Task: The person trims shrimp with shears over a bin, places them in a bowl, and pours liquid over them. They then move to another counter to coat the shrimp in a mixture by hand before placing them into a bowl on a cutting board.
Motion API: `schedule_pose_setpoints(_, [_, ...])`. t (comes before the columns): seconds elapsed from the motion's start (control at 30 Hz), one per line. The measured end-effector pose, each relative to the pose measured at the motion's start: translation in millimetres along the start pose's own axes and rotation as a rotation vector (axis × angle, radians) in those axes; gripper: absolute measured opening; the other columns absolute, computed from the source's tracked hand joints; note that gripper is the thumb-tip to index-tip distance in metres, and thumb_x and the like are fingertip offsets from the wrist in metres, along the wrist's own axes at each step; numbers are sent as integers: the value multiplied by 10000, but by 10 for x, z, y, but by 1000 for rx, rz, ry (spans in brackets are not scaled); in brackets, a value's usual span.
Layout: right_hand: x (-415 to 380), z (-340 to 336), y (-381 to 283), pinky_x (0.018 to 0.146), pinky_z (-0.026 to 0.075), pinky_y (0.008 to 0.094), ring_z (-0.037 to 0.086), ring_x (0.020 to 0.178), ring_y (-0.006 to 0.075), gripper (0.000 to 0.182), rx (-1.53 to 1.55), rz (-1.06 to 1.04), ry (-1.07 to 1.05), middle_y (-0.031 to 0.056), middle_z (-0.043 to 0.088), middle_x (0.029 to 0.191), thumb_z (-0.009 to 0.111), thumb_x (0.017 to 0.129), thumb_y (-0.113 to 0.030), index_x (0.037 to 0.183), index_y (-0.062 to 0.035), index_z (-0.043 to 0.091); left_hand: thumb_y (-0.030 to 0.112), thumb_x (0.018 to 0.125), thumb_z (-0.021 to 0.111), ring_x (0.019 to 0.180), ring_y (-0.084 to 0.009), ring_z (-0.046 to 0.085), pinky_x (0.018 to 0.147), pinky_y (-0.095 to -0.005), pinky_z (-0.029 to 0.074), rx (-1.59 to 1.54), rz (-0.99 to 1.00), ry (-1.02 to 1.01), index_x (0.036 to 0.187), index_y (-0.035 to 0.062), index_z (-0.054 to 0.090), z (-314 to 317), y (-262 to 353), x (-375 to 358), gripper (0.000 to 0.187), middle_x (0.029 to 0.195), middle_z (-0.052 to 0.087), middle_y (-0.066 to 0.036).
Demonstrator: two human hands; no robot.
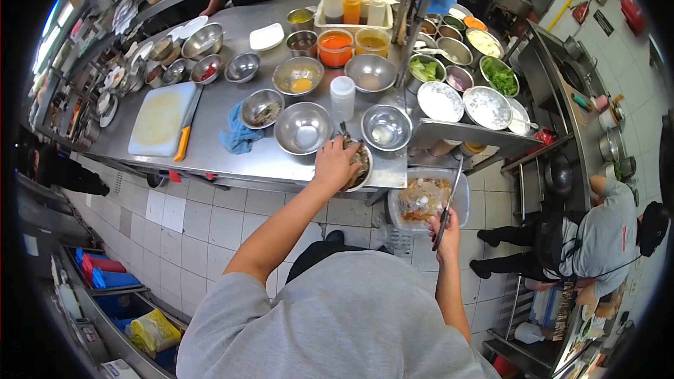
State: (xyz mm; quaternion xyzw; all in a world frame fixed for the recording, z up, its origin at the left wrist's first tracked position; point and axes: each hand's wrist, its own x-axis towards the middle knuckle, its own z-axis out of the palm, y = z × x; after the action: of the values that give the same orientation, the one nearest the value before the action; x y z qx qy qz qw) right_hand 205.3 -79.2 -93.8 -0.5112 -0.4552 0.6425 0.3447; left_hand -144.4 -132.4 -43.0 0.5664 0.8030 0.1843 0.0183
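My left hand (337,161) is over a bowl of raw shrimp (363,170) at the table's front edge. Its fingers are curled round a shrimp, and dark shrimp parts stick out beyond them. The hand hides much of the bowl. In my right hand (447,231) is a knife (456,186), gripped by its black handle with the blade pointing up and away from me. Just beside that hand, below table height, sits a see-through plastic tub (400,200) holding shrimp pieces and shells.
Steel bowls (304,128) and a white squeeze bottle (342,98) stand beyond my left hand. A blue cloth (240,137), a cutting board (161,121) and an orange-handled knife (182,144) lie to the left. Food containers (441,102) fill the right shelf. A co-worker (597,231) stands at right.
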Motion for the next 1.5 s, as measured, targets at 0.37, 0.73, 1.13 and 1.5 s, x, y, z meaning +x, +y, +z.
schedule_pose_setpoints(0.37, [-349, 122, 162, 537, 473, 211, 567, 645, 86, 545, 23, 28, 172, 52, 642, 859, 686, 919, -76, 1412, -102, 453, 129, 846, 621, 1168, -382, 588, 972, -468, 474, -251, -330, 246, 1135, 75, 688, -420, -2458, 836, 301, 1192, 666, -181])
schedule_pose_setpoints(0.73, [-513, 202, 258, 560, 484, 233, 582, 670, 97, 552, 39, 46, 260, 58, 663, 874, 714, 898, -78, 1391, -102, 467, 234, 851, 646, 1131, -350, 648, 962, -451, 504, 122, -536, -237, 1336, 67, 555, 121, -3196, 1259, 521, 1228, 674, -174])
schedule_pose_setpoints(1.13, [-323, 458, -51, 699, 488, 248, 601, 834, 114, 628, 53, -14, 98, 45, 636, 991, 767, 860, -58, 1405, -106, 459, 150, 907, 663, 843, -139, 644, 753, -272, 490, -1160, -378, 65, 1130, 52, 561, -936, -1800, 873, 264, 990, 727, -110])
schedule_pose_setpoints(1.5, [-70, 782, -971, 896, 536, 320, 657, 1047, 201, 653, -280, -451, 91, 121, 666, 1179, 837, 800, -119, 1347, -80, 482, 139, 979, 562, 1000, -171, 645, 793, -351, 547, -1595, -427, -762, 1192, 92, 522, 97, 1438, 270, 222, 1094, 655, -53])
